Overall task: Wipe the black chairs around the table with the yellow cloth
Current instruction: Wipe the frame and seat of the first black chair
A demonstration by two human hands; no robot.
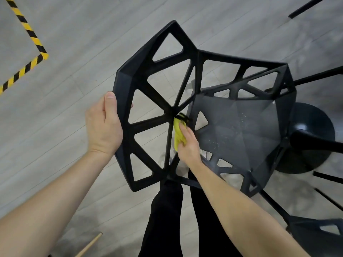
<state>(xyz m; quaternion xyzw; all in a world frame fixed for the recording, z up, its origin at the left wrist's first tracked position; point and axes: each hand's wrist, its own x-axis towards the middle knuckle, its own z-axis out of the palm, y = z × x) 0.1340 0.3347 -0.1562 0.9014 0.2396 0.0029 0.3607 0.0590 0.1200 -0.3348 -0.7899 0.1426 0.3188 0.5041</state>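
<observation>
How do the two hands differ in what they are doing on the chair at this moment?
The left hand grips the outer edge of the black chair backrest and holds no cloth; the right hand holds the yellow cloth. The left hand's thumb lies along the rim, while the right hand presses the cloth against an inner strut near the backrest's hub. Both are bare and touching the same chair.

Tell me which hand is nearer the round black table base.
Right. The right hand wipes beside the seat, left of the table base; the left hand grips the chair back's far edge.
</observation>
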